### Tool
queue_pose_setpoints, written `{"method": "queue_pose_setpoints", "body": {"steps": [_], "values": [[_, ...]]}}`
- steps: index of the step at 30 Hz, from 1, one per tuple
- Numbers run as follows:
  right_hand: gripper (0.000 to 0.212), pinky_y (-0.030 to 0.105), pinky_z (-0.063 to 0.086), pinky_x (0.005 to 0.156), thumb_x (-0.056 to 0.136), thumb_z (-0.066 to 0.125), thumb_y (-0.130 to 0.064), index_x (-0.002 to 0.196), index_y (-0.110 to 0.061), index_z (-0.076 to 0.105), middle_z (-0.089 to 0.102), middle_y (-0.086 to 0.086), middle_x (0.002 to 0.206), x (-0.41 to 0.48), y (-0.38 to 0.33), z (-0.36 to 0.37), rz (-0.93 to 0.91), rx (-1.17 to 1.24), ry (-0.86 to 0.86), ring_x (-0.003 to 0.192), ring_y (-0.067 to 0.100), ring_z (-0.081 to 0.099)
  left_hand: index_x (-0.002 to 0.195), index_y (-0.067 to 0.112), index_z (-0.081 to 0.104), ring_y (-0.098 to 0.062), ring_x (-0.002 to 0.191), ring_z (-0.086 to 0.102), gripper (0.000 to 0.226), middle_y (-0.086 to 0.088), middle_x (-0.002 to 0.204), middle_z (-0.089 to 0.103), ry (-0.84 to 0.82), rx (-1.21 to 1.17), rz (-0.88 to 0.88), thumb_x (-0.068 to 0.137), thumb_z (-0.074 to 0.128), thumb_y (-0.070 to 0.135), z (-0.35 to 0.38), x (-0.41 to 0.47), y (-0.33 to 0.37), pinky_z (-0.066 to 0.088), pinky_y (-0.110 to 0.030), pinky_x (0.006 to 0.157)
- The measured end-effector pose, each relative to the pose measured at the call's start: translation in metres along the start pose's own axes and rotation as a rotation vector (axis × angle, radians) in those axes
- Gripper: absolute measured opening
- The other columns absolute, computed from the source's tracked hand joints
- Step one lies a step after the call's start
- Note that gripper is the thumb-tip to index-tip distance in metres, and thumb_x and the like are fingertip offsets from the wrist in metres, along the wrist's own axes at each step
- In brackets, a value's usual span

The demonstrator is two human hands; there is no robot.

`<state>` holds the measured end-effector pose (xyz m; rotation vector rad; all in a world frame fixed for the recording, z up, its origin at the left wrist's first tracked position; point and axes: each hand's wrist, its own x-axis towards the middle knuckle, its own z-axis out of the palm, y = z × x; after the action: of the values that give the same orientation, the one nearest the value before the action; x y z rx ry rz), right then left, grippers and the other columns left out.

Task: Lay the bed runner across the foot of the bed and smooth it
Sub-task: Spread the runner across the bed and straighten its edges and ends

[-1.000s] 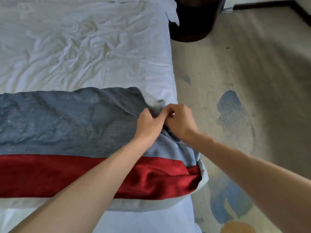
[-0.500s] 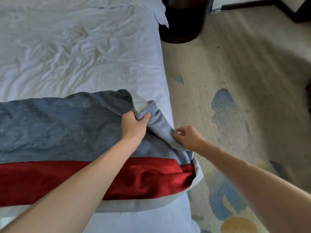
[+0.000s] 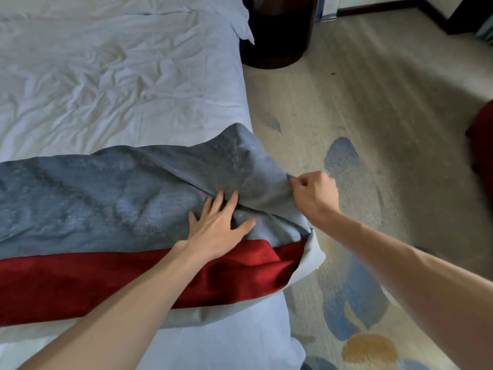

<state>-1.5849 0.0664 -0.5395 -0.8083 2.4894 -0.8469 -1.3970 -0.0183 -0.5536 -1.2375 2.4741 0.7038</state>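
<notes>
1. Bedroom: white creased bed (image 3: 120, 84), patterned carpet (image 3: 386, 108) beside.
2. Bed runner (image 3: 93, 190), blue-grey + red, lies across bed; its end is bunched at bed's side edge.
3. Left hand (image 3: 216, 228) flat, fingers spread, pressing runner; right hand (image 3: 314, 193) pinches its raised end.
4. Risk: right pull too hard, and runner skews or slides off; creases could get pressed in.

Under my left hand (image 3: 218, 232) the runner (image 3: 106, 198) is matt, nubby grey-blue cloth; its red band (image 3: 80, 284) has a velvety sheen. The sheet (image 3: 106, 76) is thin white cloth, creased. The carpet (image 3: 373, 102) is short-piled, matt. The far stand (image 3: 277, 36) looks like dark glossy wood.
</notes>
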Motion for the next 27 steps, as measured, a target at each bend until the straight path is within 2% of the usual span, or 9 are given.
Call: {"method": "queue_pose_setpoints", "body": {"steps": [4, 6, 9, 11, 14, 17, 20, 23, 27], "values": [[0.047, 0.026, 0.026, 0.042, 0.089, 0.054, -0.023, 0.046, -0.011, 0.037, 0.038, 0.002, 0.043, 0.009, 0.0, -0.025, 0.008, 0.027, 0.174, 0.043, 0.019, 0.038, 0.149, 0.037, 0.002, -0.023, 0.146, -0.001, 0.08, 0.0, 0.159, -0.001, -0.001, 0.014, -0.055, 0.083, 0.031, 0.073, -0.004, 0.003, 0.006, 0.004, -0.057, 0.114], [0.043, 0.028, 0.032, 0.045, 0.089, 0.055, -0.023, 0.05, -0.009, 0.045, 0.045, 0.004, 0.047, 0.006, -0.002, -0.025, -0.054, 0.015, 0.206, 0.048, 0.022, 0.044, 0.147, 0.029, 0.023, -0.026, 0.141, 0.02, 0.074, -0.005, 0.154, 0.023, 0.175, -0.036, -0.018, 0.086, 0.038, 0.066, -0.005, 0.002, 0.016, 0.017, -0.052, 0.112], [0.029, 0.032, 0.036, 0.056, 0.088, 0.058, -0.019, 0.062, -0.006, 0.058, 0.055, 0.005, 0.064, -0.004, -0.002, -0.016, -0.207, -0.001, 0.164, 0.064, 0.027, 0.054, 0.114, 0.019, 0.061, -0.018, 0.104, 0.057, 0.046, 0.001, 0.112, 0.063, 0.471, -0.368, 0.07, 0.085, 0.052, 0.054, -0.014, 0.002, 0.044, 0.045, -0.042, 0.094], [0.018, 0.032, 0.039, 0.06, 0.089, 0.058, -0.016, 0.076, -0.009, 0.069, 0.058, 0.005, 0.076, -0.013, -0.001, -0.008, -0.285, 0.024, 0.094, 0.07, 0.024, 0.055, 0.1, 0.02, 0.067, -0.011, 0.09, 0.063, 0.046, 0.006, 0.093, 0.068, 0.369, -0.633, 0.017, 0.079, 0.055, 0.06, -0.023, 0.004, 0.068, 0.051, -0.038, 0.085], [0.019, 0.037, 0.046, 0.068, 0.084, 0.054, -0.004, 0.082, -0.013, 0.071, 0.058, 0.004, 0.081, -0.025, -0.002, 0.001, -0.385, 0.114, -0.022, 0.074, 0.019, 0.055, 0.084, 0.019, 0.068, -0.015, 0.081, 0.067, 0.049, 0.002, 0.08, 0.07, 0.223, -0.778, -0.073, 0.07, 0.058, 0.065, -0.029, 0.014, 0.089, 0.056, -0.039, 0.076], [0.039, 0.031, 0.048, 0.08, 0.074, 0.049, 0.005, 0.093, -0.02, 0.073, 0.064, 0.002, 0.092, -0.039, 0.002, 0.005, -0.452, 0.189, -0.174, 0.088, 0.016, 0.058, 0.069, 0.002, 0.063, -0.024, 0.069, 0.065, 0.036, -0.01, 0.067, 0.065, 0.242, -0.891, -0.182, 0.078, 0.064, 0.037, -0.027, 0.025, 0.085, 0.058, -0.05, 0.067], [0.04, 0.019, 0.046, 0.083, 0.078, 0.05, 0.005, 0.099, -0.018, 0.075, 0.07, -0.003, 0.097, -0.047, 0.01, 0.003, -0.276, 0.38, -0.166, 0.093, 0.008, 0.062, 0.075, -0.007, 0.057, -0.028, 0.067, 0.06, 0.035, -0.018, 0.067, 0.057, 0.26, -0.872, -0.209, 0.086, 0.058, 0.025, -0.021, 0.03, 0.074, 0.055, -0.056, 0.07], [0.026, 0.022, 0.045, 0.08, 0.088, 0.05, -0.006, 0.098, -0.013, 0.073, 0.07, -0.003, 0.094, -0.034, 0.025, 0.004, 0.018, 0.332, -0.021, 0.092, 0.01, 0.062, 0.087, -0.01, 0.058, -0.028, 0.075, 0.061, 0.035, -0.022, 0.082, 0.063, 0.259, -0.88, -0.188, 0.092, 0.05, 0.023, -0.022, 0.023, 0.072, 0.054, -0.056, 0.076], [0.016, 0.029, 0.04, 0.063, 0.087, 0.053, -0.021, 0.076, -0.012, 0.059, 0.052, 0.007, 0.071, -0.016, 0.039, 0.008, 0.169, 0.314, -0.413, 0.072, 0.018, 0.05, 0.08, -0.01, 0.051, -0.023, 0.071, 0.055, 0.034, -0.014, 0.075, 0.056, 0.279, -0.927, -0.118, 0.095, 0.044, 0.02, -0.029, 0.017, 0.068, 0.053, -0.053, 0.076]]}}
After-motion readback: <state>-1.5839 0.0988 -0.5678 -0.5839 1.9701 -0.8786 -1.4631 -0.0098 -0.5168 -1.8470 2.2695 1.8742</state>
